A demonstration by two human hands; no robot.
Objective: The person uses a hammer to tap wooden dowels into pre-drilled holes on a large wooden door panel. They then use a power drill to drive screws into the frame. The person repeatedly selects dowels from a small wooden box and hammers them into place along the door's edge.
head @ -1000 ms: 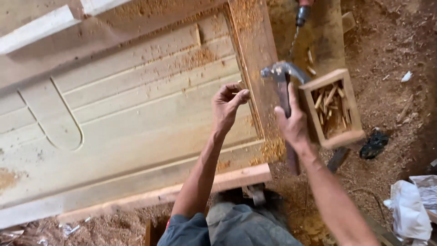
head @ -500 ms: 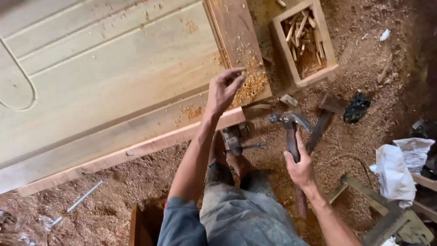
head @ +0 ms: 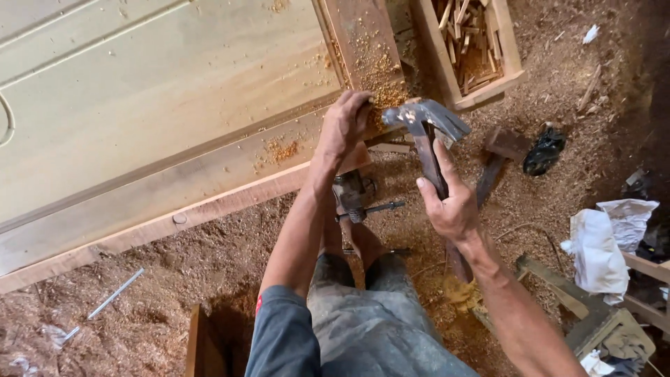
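Note:
A large pale wooden door panel (head: 160, 91) lies flat, its reddish frame corner strewn with sawdust. My left hand (head: 344, 124) rests on that corner, fingers curled over the edge; whether they pinch something small I cannot tell. My right hand (head: 452, 207) grips the wooden handle of a claw hammer (head: 423, 120), whose metal head hangs just right of the left hand, close to the corner. Both forearms reach up from my knees.
A wooden box (head: 472, 49) of small wood pieces stands at the top right. A metal clamp (head: 353, 194) sits under the door edge. A second hammer-like tool (head: 501, 150), a dark object (head: 544, 151), white crumpled bags (head: 606, 241) and a metal rod (head: 115, 293) lie on the sawdust floor.
The hammer has risen from low beside my knee to the door corner next to my left hand. My left hand stays on the corner. The view has shifted.

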